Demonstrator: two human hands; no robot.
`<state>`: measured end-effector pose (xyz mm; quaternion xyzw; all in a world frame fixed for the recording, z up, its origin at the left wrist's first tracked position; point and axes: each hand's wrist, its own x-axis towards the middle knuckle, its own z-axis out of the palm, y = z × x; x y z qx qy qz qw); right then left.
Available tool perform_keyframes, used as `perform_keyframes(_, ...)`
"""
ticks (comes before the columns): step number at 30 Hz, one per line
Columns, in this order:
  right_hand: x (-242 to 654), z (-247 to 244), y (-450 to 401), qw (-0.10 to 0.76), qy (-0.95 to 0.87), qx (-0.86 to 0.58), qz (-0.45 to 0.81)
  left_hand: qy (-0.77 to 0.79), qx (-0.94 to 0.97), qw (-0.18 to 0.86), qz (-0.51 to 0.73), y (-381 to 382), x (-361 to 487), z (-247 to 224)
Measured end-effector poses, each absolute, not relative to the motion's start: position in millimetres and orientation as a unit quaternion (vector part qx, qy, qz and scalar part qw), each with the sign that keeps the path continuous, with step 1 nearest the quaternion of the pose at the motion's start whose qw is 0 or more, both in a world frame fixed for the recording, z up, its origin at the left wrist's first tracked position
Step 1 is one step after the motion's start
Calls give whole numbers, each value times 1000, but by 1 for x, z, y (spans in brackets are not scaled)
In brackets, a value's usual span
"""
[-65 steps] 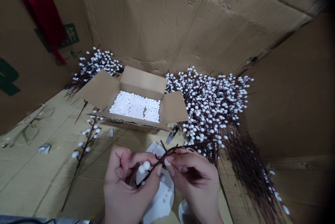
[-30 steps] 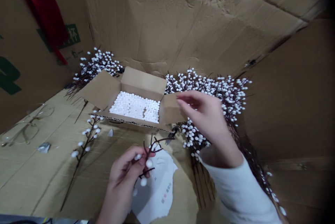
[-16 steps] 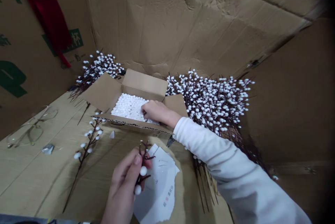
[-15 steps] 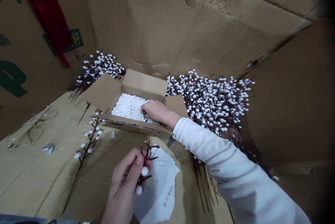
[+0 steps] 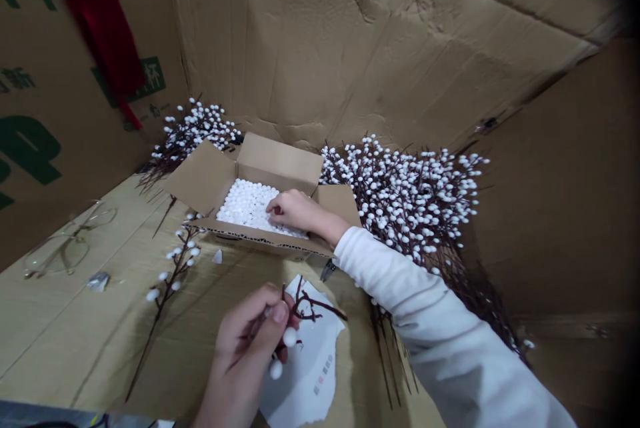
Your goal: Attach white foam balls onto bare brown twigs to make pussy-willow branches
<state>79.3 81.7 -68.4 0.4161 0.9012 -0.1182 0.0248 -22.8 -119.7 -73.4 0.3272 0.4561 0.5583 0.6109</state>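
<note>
My left hand (image 5: 250,348) is closed, thumb and fingers pinching a dark brown artificial berry twig (image 5: 313,308). Bare tips spread to the right of the thumb, and two white balls sit on its lower part. Over the open cardboard box (image 5: 280,158), my right hand (image 5: 295,209) has its fingers curled together at the surface of the white foam balls (image 5: 245,201); what they pinch, if anything, is hidden. A torn piece of white paper (image 5: 305,381) lies under the left hand.
A finished-looking berry stem (image 5: 167,291) lies at left, near eyeglasses (image 5: 63,255) and a crumpled scrap (image 5: 99,281). Bundles of berry branches stand behind the box (image 5: 195,128) and at right (image 5: 405,195). A small dark tool (image 5: 327,271) lies beside the box. Cardboard walls surround the table.
In my left hand the twig has turned, its bare tips now reaching farther right. My right hand has shifted only slightly among the balls. The whole view has moved a little.
</note>
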Motion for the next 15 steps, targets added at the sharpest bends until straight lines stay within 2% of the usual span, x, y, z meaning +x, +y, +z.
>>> perform_keyframes(4, 78, -79, 84, 10, 905, 402, -142, 440, 355, 604, 563, -121, -22, -73)
perform_keyframes(7, 77, -81, 85, -31, 902, 398, -164, 443, 359, 604, 557, -123, -23, -75)
perform_keyframes(15, 102, -42, 47, -259, 827, 415, -277, 450, 333, 638, 529, -123, -28, -83)
